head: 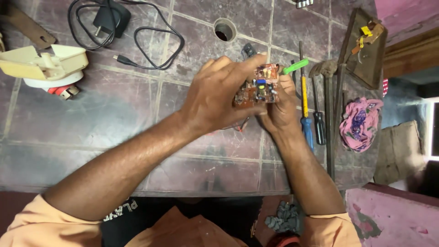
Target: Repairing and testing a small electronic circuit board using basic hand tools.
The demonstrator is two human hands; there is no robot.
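Gripping the small reddish-brown circuit board (257,87), your left hand (219,96) and right hand (279,110) close their fingers on its edges. Keep it steady above the tiled stone counter (114,119).

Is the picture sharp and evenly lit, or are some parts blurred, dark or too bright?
In the head view, the circuit board between the left hand and right hand looks slightly soft; the tiled table is dimly, evenly lit; the opening at the right edge is overexposed; the straight edges bend slightly toward the corners.
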